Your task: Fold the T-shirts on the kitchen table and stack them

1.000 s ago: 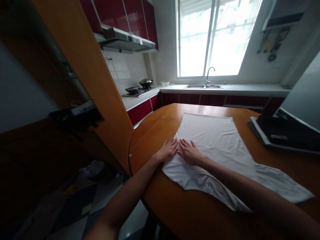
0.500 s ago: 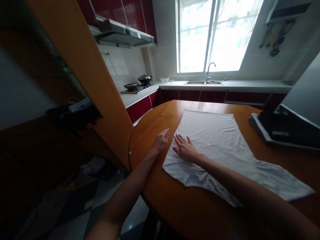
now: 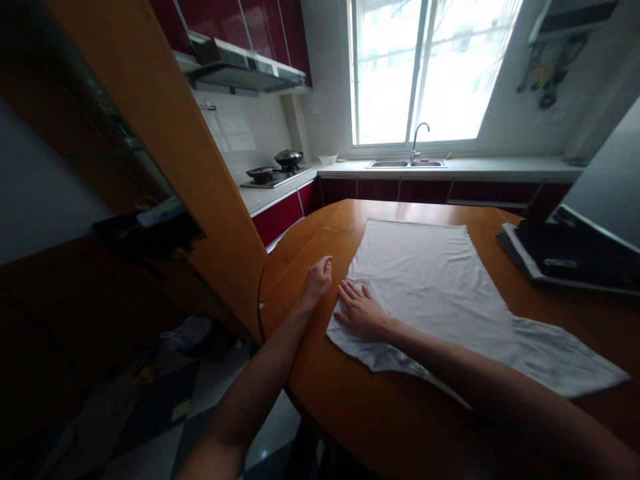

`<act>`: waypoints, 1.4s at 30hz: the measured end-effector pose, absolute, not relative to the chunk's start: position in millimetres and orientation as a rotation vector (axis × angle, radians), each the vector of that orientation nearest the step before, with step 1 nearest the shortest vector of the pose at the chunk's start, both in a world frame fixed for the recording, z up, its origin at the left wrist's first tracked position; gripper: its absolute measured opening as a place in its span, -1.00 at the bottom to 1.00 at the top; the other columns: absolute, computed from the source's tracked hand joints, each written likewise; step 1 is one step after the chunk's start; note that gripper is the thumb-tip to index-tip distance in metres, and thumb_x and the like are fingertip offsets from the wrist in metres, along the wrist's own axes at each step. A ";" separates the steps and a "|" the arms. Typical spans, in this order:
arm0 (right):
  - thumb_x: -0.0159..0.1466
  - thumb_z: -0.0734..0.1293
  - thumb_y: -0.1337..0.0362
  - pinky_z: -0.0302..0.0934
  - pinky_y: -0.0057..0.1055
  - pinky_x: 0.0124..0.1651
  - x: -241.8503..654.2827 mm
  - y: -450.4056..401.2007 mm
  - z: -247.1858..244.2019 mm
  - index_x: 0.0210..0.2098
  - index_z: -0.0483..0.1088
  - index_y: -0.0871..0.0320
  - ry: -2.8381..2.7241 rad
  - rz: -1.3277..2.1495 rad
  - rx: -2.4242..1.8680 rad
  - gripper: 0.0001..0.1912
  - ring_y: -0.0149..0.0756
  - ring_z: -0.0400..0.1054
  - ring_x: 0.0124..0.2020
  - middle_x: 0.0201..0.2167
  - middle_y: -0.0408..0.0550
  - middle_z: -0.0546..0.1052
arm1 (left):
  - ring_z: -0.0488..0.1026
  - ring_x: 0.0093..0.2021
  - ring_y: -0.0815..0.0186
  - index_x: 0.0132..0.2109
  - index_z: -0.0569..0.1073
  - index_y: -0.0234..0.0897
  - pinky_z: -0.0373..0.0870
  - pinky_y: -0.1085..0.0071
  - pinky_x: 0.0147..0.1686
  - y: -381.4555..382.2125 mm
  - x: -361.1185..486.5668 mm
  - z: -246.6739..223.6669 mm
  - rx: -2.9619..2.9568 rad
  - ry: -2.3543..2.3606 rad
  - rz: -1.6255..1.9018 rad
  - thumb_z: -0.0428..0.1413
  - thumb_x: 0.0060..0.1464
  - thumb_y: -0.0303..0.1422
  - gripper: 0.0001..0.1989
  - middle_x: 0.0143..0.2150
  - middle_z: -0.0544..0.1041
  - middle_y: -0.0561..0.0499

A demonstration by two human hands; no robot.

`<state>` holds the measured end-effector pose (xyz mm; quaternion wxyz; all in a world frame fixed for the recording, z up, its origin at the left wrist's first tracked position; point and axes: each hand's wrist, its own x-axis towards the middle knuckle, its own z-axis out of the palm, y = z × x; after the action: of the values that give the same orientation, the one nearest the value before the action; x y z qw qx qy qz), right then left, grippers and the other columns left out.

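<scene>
A white T-shirt [image 3: 425,267] lies spread over the wooden table, one sleeve stretching out toward the lower right. Its lower left part is slightly wrinkled. My right hand [image 3: 361,312] rests flat on the left side of the shirt, fingers spread and pressed to the cloth; the forearm crosses over the near part of the garment and hides some of it. Just left of the shirt's edge, my left hand [image 3: 317,281] is above the bare wood with its fingers curled in, and no cloth shows in it.
The oval wooden table [image 3: 295,253] has a stack of folded dark clothes [image 3: 565,257] on its right side. Beyond it runs a counter with a sink [image 3: 390,164] and a stove [image 3: 275,179] with pans. A wooden cabinet panel [image 3: 200,187] stands close on the left.
My right hand has slid a little toward me and left over the shirt. My left hand has drawn slightly left, and its fingers have curled in.
</scene>
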<state>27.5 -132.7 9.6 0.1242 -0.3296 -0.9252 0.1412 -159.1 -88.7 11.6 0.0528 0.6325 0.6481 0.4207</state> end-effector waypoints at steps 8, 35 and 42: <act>0.42 0.16 0.17 -0.11 -0.07 0.42 95.9 -105.0 55.2 0.37 0.14 0.37 -2.372 0.405 -1.221 -0.38 -0.04 -0.07 0.45 0.42 0.28 0.12 | 0.37 0.28 0.21 0.17 0.48 -0.28 0.25 0.16 0.32 -104.8 -134.6 20.9 2.238 1.576 1.143 -0.08 0.31 -0.40 -0.61 0.23 0.49 -0.12; 0.35 0.23 0.09 0.29 -0.12 0.03 411.8 -174.2 4.6 -0.07 0.53 0.32 -1.625 -0.023 -2.414 -0.57 0.10 0.46 -0.02 -0.09 0.36 0.55 | -0.10 0.49 0.01 0.44 0.09 0.09 -0.01 -0.05 0.37 -121.6 -95.1 -2.8 2.843 1.375 0.138 -0.12 0.34 0.04 -0.41 0.50 -0.03 0.05; 0.27 0.35 0.04 0.29 -0.23 -0.09 405.0 -176.9 14.0 -0.08 0.50 0.27 -1.596 0.122 -2.460 -0.58 0.04 0.48 -0.03 -0.08 0.31 0.57 | -0.08 0.48 0.00 0.45 0.10 0.03 0.02 -0.08 0.36 -110.3 -100.3 -8.3 2.849 1.375 0.178 -0.17 0.36 0.00 -0.41 0.50 0.01 0.02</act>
<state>405.0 -176.9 14.0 0.1029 -0.8337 -0.5410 0.0414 -100.3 -110.3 -8.3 -0.0135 0.8990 0.4341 0.0563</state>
